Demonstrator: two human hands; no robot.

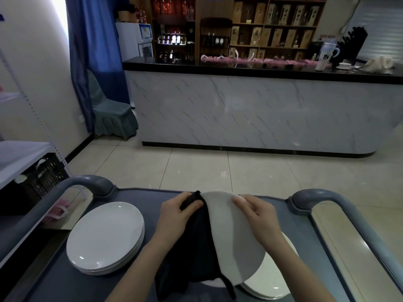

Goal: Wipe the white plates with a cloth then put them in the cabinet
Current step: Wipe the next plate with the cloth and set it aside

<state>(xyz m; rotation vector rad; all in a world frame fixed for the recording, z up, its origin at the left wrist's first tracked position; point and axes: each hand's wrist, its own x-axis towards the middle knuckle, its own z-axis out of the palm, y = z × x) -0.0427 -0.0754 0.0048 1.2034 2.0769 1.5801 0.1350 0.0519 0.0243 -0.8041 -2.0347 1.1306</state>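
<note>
Far left on the grey cart (309, 234) there's a stack of white plates (104, 236) lying flat. I can't tell from here whether they've been wiped or not.

In the middle, my left hand (174, 216) has its fingers (184, 198) pinching the black cloth (196, 247) over the far rim of the plate I'm holding (237, 236). The cloth hangs soft and limp across the plate's left half. My right hand (257, 212) grips the right rim, fingers (243, 201) curled over the edge. The plate is tilted and held just above another plate (270, 277) lying on the cart.

I'd guess it's stiff, glossy and a bit slippery, and it'd chip if it knocked the one below. So hold it by opposite rims and let the cloth add grip.

The cart deck looks smooth, with raised handles (91, 182) at the far corners. Beyond it there's tiled floor (196, 168), a marble-look bar counter (239, 110) and shelves (272, 25) behind that. I can't pick out the cabinet.
</note>
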